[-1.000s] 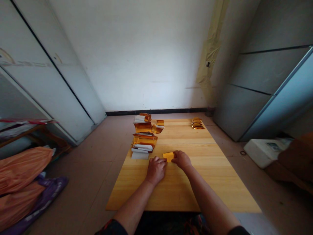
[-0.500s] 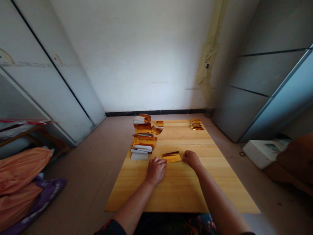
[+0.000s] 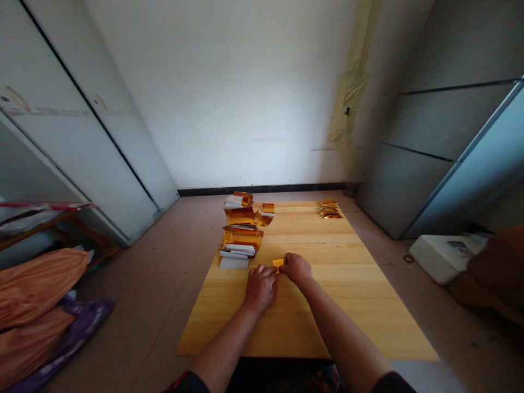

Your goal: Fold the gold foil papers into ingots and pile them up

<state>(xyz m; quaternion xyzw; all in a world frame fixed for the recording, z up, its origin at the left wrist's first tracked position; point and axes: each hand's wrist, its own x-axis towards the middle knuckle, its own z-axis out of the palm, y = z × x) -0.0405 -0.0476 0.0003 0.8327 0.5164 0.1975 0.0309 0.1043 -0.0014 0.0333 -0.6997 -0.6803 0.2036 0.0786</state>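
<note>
Gold paper [image 3: 278, 262] mostly hidden, pinched by right fingers [image 3: 286, 263], left fingers [image 3: 267, 269] together, grip unclear

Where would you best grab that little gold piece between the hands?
Probably the gold piece is best pinched at its far edge, coming from the far side: the left hand is at its near-left corner and the right hand at its right end, while that straight edge looks exposed.

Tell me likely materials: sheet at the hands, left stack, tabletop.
Sheet: probably thin paper or foil, gold-coloured; mostly hidden, so finish unclear.
Left stack: likely foil-coated paper, glossy; shiny orange-gold faces, some whitish sides.
Tabletop: wood or wood-look laminate, smooth satin; streaky grain and a seam line.
</note>
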